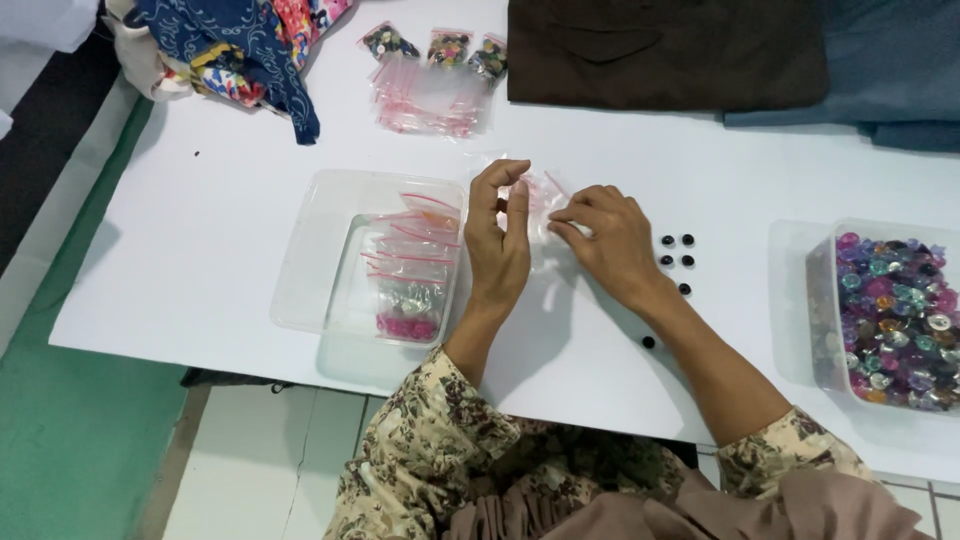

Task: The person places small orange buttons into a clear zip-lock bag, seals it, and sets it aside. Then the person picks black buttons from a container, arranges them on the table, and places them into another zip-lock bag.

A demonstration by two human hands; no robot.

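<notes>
Left hand (pixel 497 235), right hand (pixel 603 238) pinch clear bag (pixel 540 215); contents indistinct

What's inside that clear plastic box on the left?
The clear box holds small zip bags with pink seal strips, some showing pink and pale buttons. The stacked bags cover whatever lies beneath them.

Both forearms come up from the near edge of the bench, sleeves pushed back to about the elbow. The left hand (pixel 498 232) stands on its edge, fingers upright and curled in, thumb near the fingertips. The right hand (pixel 610 240) lies palm down, its fingers pinched together and pointing at the left one, almost touching.
</notes>
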